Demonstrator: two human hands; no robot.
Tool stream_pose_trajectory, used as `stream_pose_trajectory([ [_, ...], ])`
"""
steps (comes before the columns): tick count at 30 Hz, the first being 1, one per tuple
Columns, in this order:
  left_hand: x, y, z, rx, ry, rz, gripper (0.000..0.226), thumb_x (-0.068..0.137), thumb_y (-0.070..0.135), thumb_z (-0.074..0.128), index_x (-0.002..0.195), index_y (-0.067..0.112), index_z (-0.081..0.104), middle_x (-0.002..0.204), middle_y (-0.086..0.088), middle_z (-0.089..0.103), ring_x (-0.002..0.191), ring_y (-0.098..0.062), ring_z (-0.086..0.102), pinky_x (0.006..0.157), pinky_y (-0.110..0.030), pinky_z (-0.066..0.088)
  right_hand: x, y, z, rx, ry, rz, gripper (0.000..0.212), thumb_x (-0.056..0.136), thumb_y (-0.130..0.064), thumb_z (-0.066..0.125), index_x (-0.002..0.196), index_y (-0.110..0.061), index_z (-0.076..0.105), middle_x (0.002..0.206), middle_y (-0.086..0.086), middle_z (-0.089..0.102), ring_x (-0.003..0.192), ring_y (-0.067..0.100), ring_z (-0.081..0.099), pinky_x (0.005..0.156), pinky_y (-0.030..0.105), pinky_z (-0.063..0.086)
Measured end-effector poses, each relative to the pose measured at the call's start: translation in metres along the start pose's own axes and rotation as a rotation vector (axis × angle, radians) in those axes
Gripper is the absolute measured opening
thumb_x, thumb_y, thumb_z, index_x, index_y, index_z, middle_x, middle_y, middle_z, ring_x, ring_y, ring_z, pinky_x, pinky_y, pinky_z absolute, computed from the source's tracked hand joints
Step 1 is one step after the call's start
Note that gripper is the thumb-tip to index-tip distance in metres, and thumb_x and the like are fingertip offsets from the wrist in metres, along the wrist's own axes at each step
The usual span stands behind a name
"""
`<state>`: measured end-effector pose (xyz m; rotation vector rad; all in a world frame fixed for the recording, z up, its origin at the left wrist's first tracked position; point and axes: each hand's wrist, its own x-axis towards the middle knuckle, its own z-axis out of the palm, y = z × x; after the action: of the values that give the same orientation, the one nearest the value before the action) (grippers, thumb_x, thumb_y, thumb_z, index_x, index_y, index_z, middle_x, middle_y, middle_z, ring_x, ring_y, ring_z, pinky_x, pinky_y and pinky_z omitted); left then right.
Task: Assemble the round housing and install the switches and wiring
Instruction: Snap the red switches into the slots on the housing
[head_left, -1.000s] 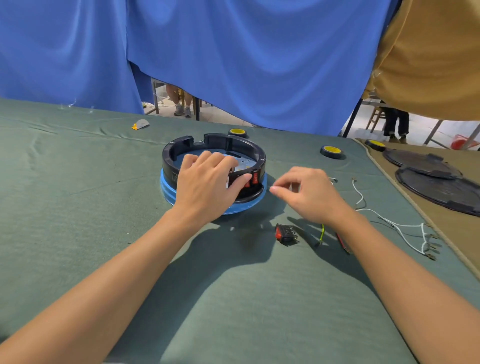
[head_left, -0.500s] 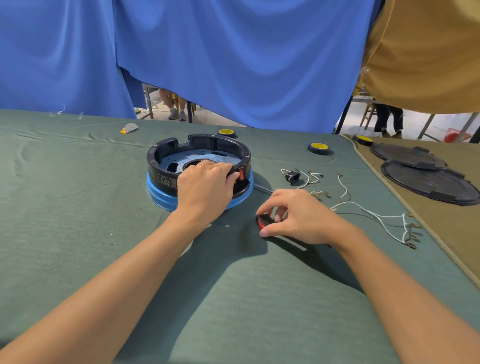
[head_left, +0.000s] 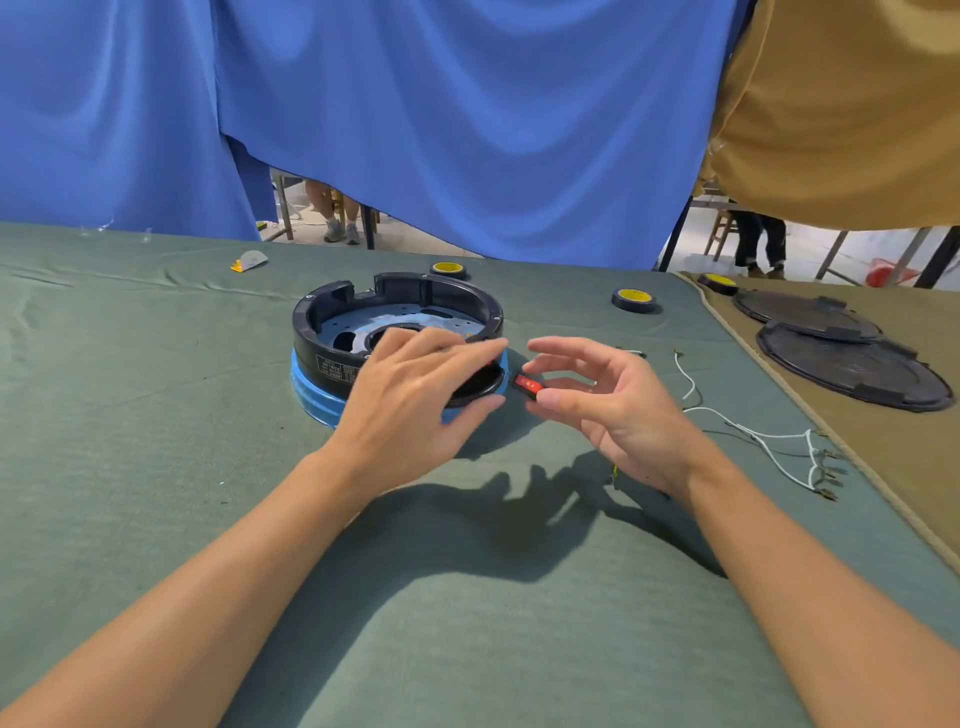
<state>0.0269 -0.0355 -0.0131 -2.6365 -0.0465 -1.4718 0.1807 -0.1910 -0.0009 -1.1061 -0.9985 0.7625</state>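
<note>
Green cloth covers the table (head_left: 156, 467) across the lower frame of the head view. The round housing (head_left: 317, 338) sits just above centre, a black ring standing on a blue base.

The left hand (head_left: 415, 395) lies over the near right part of the ring. Its fingers are almost straight across the rim and its thumb is against the outer wall, so it is steadying rather than clenching. A sliver of red shows under those fingers, too hidden to name.

The right hand (head_left: 618, 410), right of centre, pinches a red rocker switch (head_left: 527, 385) between thumb and a finger, with the other fingers splayed loose above.

The switch hangs just beside the housing's right wall, at the tip of the left thumb and apart from the ring. Its long axis runs from upper left to lower right, with the red face turned up. The right hand is plainly the nearer one to seat it. The slot it needs is likely under the left hand, so the travel would be short and leftward.

White wiring (head_left: 753, 434) trails at right, well apart. A tape roll (head_left: 632, 300) lies beyond, and black discs (head_left: 857, 369) rest on tan cloth at the right edge.
</note>
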Motion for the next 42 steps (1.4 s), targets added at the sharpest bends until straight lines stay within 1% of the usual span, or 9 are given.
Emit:
stream_pose_trajectory([
  [8, 0.001, 0.011, 0.003, -0.166, 0.071, -0.079, 0.019, 0.085, 0.025, 0.072, 0.092, 0.008, 0.077, 0.072, -0.001, 0.070, 0.069, -0.021, 0.062, 0.059, -0.036, 0.054, 0.002, 0.002, 0.013, 0.059, 0.022, 0.014, 0.041, 0.072, -0.001, 0.069, 0.113, -0.003, 0.064, 0.098, 0.014, 0.066, 0.092, 0.026, 0.066, 0.079, 0.030, 0.056],
  [13, -0.002, 0.014, 0.002, -0.063, 0.090, -0.060, 0.016, 0.085, 0.023, 0.072, 0.087, 0.008, 0.074, 0.071, 0.001, 0.070, 0.070, -0.020, 0.063, 0.057, -0.035, 0.052, 0.004, 0.002, 0.023, 0.033, 0.090, -0.021, 0.039, 0.071, -0.003, 0.067, 0.110, 0.001, 0.064, 0.093, 0.015, 0.064, 0.086, 0.023, 0.065, 0.077, 0.029, 0.057],
  [19, -0.003, 0.018, 0.001, -0.059, 0.092, -0.042, 0.014, 0.083, 0.022, 0.075, 0.086, 0.008, 0.074, 0.071, 0.001, 0.069, 0.070, -0.018, 0.062, 0.056, -0.033, 0.052, 0.002, 0.001, 0.020, 0.037, 0.064, 0.005, 0.035, 0.086, 0.015, 0.052, 0.118, 0.001, 0.059, 0.089, 0.013, 0.071, 0.088, 0.024, 0.068, 0.081, 0.032, 0.058],
  [24, -0.003, 0.017, -0.001, -0.047, 0.113, -0.065, 0.015, 0.083, 0.023, 0.075, 0.086, 0.008, 0.074, 0.071, 0.001, 0.069, 0.069, -0.018, 0.063, 0.054, -0.035, 0.052, 0.002, -0.001, 0.021, 0.065, 0.047, 0.037, 0.040, 0.079, -0.004, 0.066, 0.118, 0.001, 0.061, 0.103, 0.018, 0.067, 0.097, 0.027, 0.066, 0.086, 0.036, 0.056],
  [28, -0.003, 0.019, -0.003, -0.039, 0.132, -0.045, 0.015, 0.082, 0.022, 0.075, 0.085, 0.008, 0.075, 0.071, 0.001, 0.070, 0.068, -0.017, 0.062, 0.053, -0.033, 0.051, 0.002, -0.002, 0.022, 0.012, 0.058, 0.131, 0.034, 0.083, -0.017, 0.071, 0.114, -0.004, 0.067, 0.110, 0.019, 0.066, 0.093, 0.026, 0.064, 0.076, 0.037, 0.057],
  [32, -0.001, 0.019, -0.002, 0.102, 0.197, -0.035, 0.014, 0.083, 0.022, 0.073, 0.078, 0.008, 0.072, 0.063, 0.001, 0.064, 0.065, -0.019, 0.062, 0.051, -0.034, 0.048, 0.002, -0.002, 0.027, -0.071, 0.158, 0.149, 0.028, 0.072, -0.031, 0.073, 0.093, -0.011, 0.074, 0.082, 0.009, 0.067, 0.069, 0.019, 0.063, 0.057, 0.028, 0.053],
  [34, 0.000, 0.018, -0.001, 0.131, 0.178, -0.010, 0.013, 0.084, 0.020, 0.071, 0.078, 0.008, 0.072, 0.063, 0.001, 0.064, 0.065, -0.021, 0.062, 0.051, -0.035, 0.048, 0.004, -0.001, 0.032, -0.094, 0.174, 0.125, 0.025, 0.075, -0.027, 0.073, 0.092, -0.009, 0.072, 0.074, 0.008, 0.068, 0.063, 0.018, 0.063, 0.054, 0.026, 0.052],
  [38, -0.001, 0.011, -0.001, 0.092, 0.067, 0.009, 0.013, 0.082, 0.020, 0.073, 0.084, 0.007, 0.072, 0.072, -0.001, 0.068, 0.073, -0.022, 0.064, 0.058, -0.035, 0.050, 0.012, 0.002, 0.036, -0.094, 0.267, 0.078, 0.011, 0.087, -0.003, 0.067, 0.097, -0.005, 0.070, 0.072, 0.006, 0.070, 0.062, 0.015, 0.063, 0.057, 0.025, 0.054],
  [42, -0.003, -0.008, -0.009, 0.088, 0.099, -0.167, 0.022, 0.085, 0.030, 0.070, 0.091, 0.008, 0.070, 0.082, 0.001, 0.071, 0.082, -0.022, 0.062, 0.069, -0.038, 0.048, 0.015, 0.002, 0.032, -0.119, 0.294, 0.094, 0.011, 0.087, 0.001, 0.065, 0.092, -0.006, 0.071, 0.069, 0.005, 0.069, 0.059, 0.012, 0.061, 0.057, 0.027, 0.055],
])
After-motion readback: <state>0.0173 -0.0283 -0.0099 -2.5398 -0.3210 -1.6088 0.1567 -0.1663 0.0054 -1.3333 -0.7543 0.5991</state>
